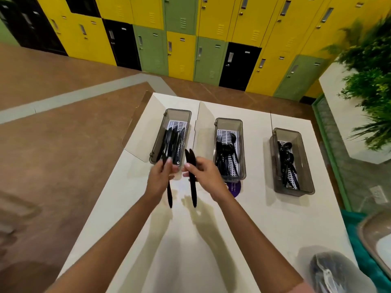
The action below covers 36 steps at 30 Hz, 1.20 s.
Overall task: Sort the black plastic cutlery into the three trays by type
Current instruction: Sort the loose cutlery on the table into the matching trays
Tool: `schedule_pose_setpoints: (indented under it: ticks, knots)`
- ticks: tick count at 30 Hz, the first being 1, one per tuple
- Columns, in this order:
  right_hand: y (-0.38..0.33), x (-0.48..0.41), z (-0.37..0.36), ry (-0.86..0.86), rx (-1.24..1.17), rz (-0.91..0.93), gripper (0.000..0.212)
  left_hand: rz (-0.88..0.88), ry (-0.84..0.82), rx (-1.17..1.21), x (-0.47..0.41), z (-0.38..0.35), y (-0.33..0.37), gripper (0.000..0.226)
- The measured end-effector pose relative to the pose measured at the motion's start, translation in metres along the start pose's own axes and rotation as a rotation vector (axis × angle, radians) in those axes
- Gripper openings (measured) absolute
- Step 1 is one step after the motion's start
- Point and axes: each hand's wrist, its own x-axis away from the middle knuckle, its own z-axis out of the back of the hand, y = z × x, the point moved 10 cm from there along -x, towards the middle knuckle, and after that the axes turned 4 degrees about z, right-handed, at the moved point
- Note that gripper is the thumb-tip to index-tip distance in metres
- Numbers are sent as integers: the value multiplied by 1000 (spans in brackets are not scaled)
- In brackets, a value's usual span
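Note:
Three smoky plastic trays stand in a row on the white table (264, 218). The left tray (186, 115) holds black knives, the middle tray (241, 132) black forks, the right tray (304, 166) black spoons. My left hand (161, 178) grips one black knife (169, 196) just in front of the left tray, blade toward the tray. My right hand (204, 176) grips two black knives (193, 187) side by side, between the left and middle trays, blades pointing away from me.
A clear plastic bag (334, 271) with more cutlery lies at the table's near right corner. A purple round sticker (235, 188) shows in front of the middle tray. Tray lids stand open on the left of each tray. Lockers line the far wall; a planter stands at right.

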Motion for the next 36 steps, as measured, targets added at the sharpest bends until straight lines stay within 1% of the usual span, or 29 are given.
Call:
schedule_pose_setpoints:
  ticks: [3,5,8,10,11,13,16,20,23,24,27,29,32,34,36]
  knots:
    - [-37,-32,-10,34,-41,104,11,-119,55,-49,-33,22,45,26]
    - [-56,-58,-11,94,-75,145,9,-141,83,-65,-58,35,65,22]
    - [-68,-97,-8,214,4,156,9,-146,102,-125,-92,42,86,16]
    - [-60,-124,-14,245,82,81,16,-131,40,-189,-113,33,91,10]
    - [-52,-135,-17,251,129,38,19,-125,-8,-268,-122,25,91,9]
    - [-33,-154,-23,254,233,-53,19,-89,-73,-490,-137,11,81,15]
    - [0,-165,-31,245,283,-190,19,-35,-106,-763,-151,1,64,19]
    - [19,-157,-37,195,372,-283,26,-19,-99,-924,-156,0,55,18]
    - [13,-150,-39,153,441,-266,30,-55,-80,-961,-147,0,59,6]
    - [6,-147,-39,145,460,-242,31,-80,-58,-958,-143,1,62,8]
    - [-17,-129,-37,136,476,-134,33,-150,21,-910,-117,6,74,23]
    - [-31,-108,-35,126,409,-43,36,-188,76,-877,-95,11,77,37]
    - [-43,-62,-23,135,273,82,30,-277,138,-767,-57,11,77,42]
    - [-42,-25,-3,169,263,140,25,-377,128,-720,-28,-4,74,42]
    - [-30,9,19,209,278,135,23,-466,61,-719,-3,-27,66,39]
